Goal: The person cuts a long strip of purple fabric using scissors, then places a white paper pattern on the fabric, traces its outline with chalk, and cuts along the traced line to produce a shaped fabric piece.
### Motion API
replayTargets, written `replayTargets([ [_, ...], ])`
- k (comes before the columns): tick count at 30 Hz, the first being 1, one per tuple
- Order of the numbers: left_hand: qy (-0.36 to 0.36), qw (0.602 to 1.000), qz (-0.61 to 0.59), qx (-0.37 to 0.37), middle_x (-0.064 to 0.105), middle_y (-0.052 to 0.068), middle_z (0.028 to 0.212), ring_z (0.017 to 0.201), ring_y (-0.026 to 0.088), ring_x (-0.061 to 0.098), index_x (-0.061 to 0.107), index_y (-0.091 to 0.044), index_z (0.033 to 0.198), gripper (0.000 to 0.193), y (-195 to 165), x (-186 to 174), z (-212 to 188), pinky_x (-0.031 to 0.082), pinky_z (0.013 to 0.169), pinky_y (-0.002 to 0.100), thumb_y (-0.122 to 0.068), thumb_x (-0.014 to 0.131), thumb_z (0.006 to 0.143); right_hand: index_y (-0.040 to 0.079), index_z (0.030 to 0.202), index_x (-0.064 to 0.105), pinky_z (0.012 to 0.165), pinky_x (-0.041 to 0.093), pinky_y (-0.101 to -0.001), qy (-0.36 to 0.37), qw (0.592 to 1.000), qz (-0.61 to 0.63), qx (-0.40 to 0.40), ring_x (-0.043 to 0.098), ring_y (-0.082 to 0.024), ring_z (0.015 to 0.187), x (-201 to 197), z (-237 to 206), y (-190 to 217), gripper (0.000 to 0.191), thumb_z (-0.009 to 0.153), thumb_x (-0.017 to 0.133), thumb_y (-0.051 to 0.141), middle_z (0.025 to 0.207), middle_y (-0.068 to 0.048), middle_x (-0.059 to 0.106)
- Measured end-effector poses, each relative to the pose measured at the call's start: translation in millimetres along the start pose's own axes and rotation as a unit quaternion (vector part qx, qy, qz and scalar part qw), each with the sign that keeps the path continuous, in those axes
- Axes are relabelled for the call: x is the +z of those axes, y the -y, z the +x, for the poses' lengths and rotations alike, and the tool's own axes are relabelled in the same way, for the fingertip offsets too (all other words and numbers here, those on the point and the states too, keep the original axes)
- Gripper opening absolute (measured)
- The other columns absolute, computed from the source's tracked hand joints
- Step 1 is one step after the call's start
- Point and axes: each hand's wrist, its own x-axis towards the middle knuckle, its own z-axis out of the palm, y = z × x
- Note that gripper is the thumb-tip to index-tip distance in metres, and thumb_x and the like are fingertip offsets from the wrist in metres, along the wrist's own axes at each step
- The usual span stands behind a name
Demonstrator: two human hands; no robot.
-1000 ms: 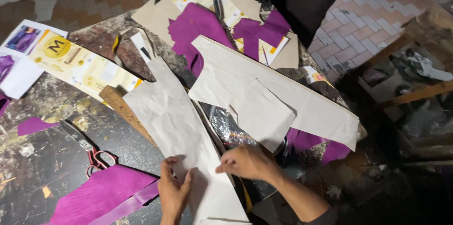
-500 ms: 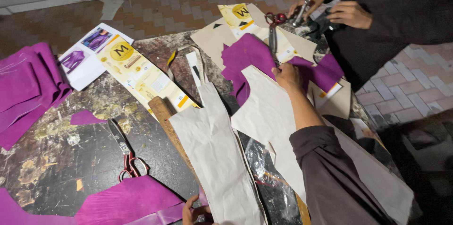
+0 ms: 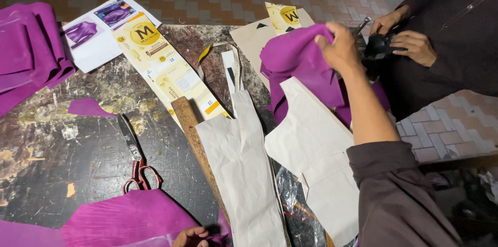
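My right hand (image 3: 340,45) reaches across the table and grips a piece of purple fabric (image 3: 298,63), lifting its edge off the pile. Only the fingertips of my left hand (image 3: 191,236) show at the bottom edge, resting on another purple fabric piece (image 3: 124,222) by the foot of a long beige paper pattern (image 3: 241,169). A second, wider paper pattern (image 3: 316,146) lies under my right forearm.
Red-handled scissors (image 3: 134,156) lie on the dark worn table (image 3: 62,159). A wooden ruler (image 3: 197,146), yellow flattened cartons (image 3: 166,68), photo sheets (image 3: 96,32) and folded purple fabric (image 3: 28,50) lie about. Another person's hands (image 3: 407,34) handle a dark object at the far right.
My right hand has gone from touching the far pattern to gripping and raising the purple fabric. The view has shifted left. My left hand stays low at the pattern's foot.
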Motion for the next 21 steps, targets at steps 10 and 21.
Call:
replayTargets([
  [10, -0.123, 0.948, 0.267, 0.121, 0.081, 0.008, 0.087, 0.077, 0.015, 0.074, 0.076, -0.006, 0.102, 0.019, -67, -30, -12, 0.058, 0.074, 0.030, -0.007, 0.078, 0.083, -0.001, 0.120, 0.068, 0.088, 0.054, -0.0315, -0.066, 0.962, 0.078, -0.254, 0.069, -0.018, 0.093, -88, 15, 129, 0.015, 0.105, 0.070, -0.001, 0.108, -0.011, 0.075],
  [21, -0.057, 0.765, 0.376, 0.519, 0.029, 0.020, 0.150, 0.144, 0.036, 0.035, 0.035, -0.011, 0.147, 0.103, -288, 65, -57, 0.041, 0.119, 0.046, -0.031, 0.092, 0.063, 0.000, 0.070, 0.061, 0.053, 0.044, -0.0367, 0.035, 0.956, 0.113, -0.269, 0.054, -0.017, 0.057, -48, -90, 295, 0.049, 0.105, 0.072, 0.033, 0.063, -0.011, 0.060],
])
